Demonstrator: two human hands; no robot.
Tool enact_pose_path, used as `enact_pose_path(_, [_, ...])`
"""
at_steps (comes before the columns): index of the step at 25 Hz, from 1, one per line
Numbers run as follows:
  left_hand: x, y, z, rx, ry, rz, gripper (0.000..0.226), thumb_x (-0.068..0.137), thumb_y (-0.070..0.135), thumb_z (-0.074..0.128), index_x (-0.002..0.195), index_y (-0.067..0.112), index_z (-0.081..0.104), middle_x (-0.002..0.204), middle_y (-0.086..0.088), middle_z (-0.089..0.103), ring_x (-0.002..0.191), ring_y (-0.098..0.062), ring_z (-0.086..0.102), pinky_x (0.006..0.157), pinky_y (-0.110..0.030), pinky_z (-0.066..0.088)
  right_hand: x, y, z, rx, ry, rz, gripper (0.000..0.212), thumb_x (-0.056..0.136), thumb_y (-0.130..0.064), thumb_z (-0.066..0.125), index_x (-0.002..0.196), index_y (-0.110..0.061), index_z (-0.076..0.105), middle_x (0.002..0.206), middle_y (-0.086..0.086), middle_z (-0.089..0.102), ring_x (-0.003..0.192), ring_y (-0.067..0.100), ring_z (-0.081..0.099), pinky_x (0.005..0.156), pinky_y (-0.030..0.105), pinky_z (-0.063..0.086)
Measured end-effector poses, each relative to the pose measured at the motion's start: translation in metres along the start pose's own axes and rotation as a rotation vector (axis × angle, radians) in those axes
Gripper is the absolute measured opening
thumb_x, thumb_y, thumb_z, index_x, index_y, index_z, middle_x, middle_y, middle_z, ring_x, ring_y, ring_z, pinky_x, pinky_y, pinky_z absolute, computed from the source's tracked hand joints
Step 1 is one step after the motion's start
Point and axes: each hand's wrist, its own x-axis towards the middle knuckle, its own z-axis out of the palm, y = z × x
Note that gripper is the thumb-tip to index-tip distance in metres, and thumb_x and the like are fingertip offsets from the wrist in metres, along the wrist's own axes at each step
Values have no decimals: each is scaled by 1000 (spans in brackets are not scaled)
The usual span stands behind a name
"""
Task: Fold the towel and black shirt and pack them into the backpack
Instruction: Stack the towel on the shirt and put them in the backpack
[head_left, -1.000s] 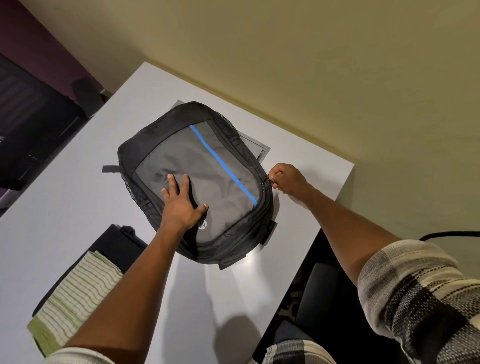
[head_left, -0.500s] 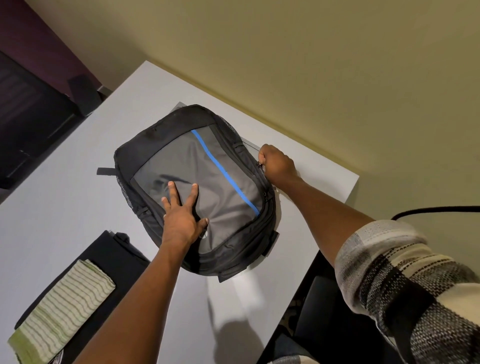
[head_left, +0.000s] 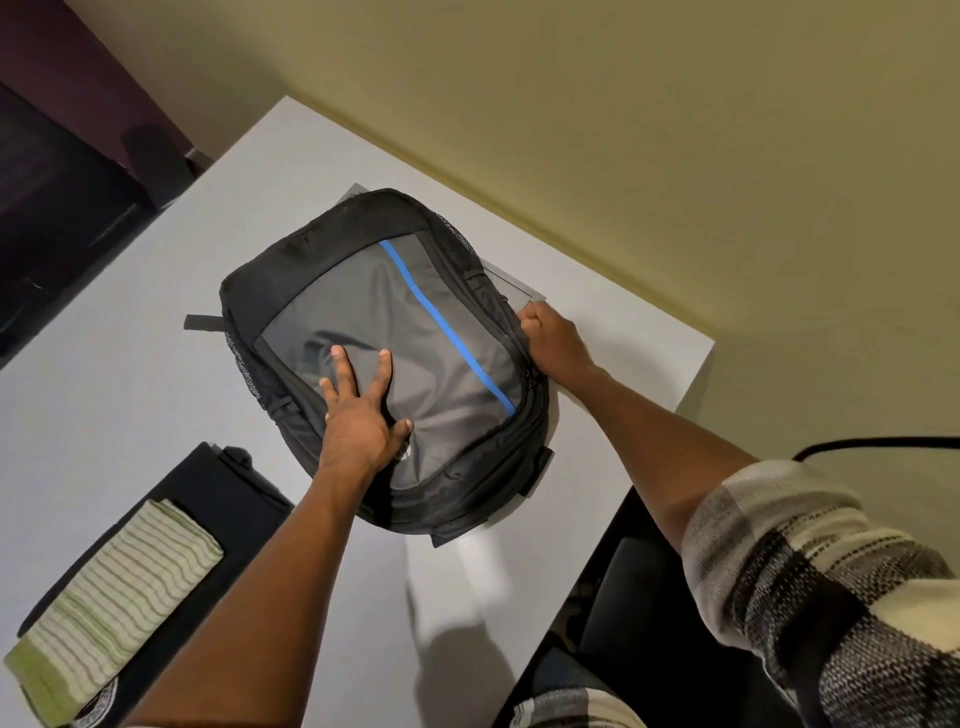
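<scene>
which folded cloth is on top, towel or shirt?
The green-striped folded towel lies on top; the black folded shirt sits beneath it on the white table, showing around its edges.

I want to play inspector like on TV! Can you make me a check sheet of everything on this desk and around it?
Surface: white table, backpack in the middle.
Job's things: backpack lies flat, front up; folded striped towel lies on the folded black shirt at the near left, not yet packed.
Clutter: a flat grey thing sticks out from under the backpack; cannot tell what it is.
Grippers: left hand presses flat on the backpack's grey panel; right hand pinches at the backpack's right edge by the zip.
Cables: one black cable at the right.
Surroundings: yellowish wall, dark furniture at the left.
</scene>
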Motion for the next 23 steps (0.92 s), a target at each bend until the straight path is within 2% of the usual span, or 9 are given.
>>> enact_pose_path(2, [-2,2,1,2,1,-8,98,87,33,74,157,46,7,160,-3,-34,148,-50,-9,119,-61,19,-15,18,-2,9,-2,-30,15,95,-23,46,91,-21,61,99,-1,68,92,23,61,81,35,47])
enact_pose_path(5, [-6,4,3,7,7,-20,99,88,35,73,156,48,2,160,0,-35,148,-50,-11,115,-67,21,-31,37,-13,91,2,-22,19,92,-22,55,76,-28,63,77,-8,68,70,16,65,70,35,55])
enact_pose_path(7, [-7,9,3,0,-12,-38,100,87,39,73,155,50,0,159,4,-37,148,-49,-12,110,-74,23,-35,41,-20,185,-17,9,18,91,-14,57,78,-22,67,67,-2,67,59,16,63,61,35,56])
enact_pose_path(11, [-11,15,0,-1,-44,-80,107,81,52,76,153,54,-4,156,8,-41,148,-48,-15,105,-79,23,-43,40,-25,273,-105,-17,14,89,-8,65,88,-22,68,73,1,67,59,16,62,58,32,54])
enact_pose_path(14, [-10,14,2,-6,-37,-72,108,80,55,75,152,55,-5,156,8,-41,148,-49,-14,103,-79,27,-44,37,-28,81,-77,-60,14,88,-10,65,85,-23,66,72,-8,65,64,12,62,65,26,49])
enact_pose_path(17, [-11,13,3,-5,-25,-69,108,79,57,75,151,55,-5,157,8,-40,147,-51,-12,104,-73,34,-44,29,-25,-272,-24,-181,18,89,-10,56,85,-24,67,87,-4,67,82,20,63,70,29,46])
enact_pose_path(19, [-13,15,4,28,-4,-73,106,80,59,72,153,53,-5,158,6,-37,147,-52,-7,104,-67,40,-50,24,-24,-430,-4,-205,18,91,-8,51,90,-19,64,95,1,62,83,24,58,69,32,41])
enact_pose_path(23, [-20,24,8,88,67,-90,99,86,63,62,154,49,-7,161,2,-33,147,-53,8,94,-59,50,-73,21,-25,-527,33,-202,18,92,0,48,94,-17,55,92,0,50,79,23,49,68,32,36])
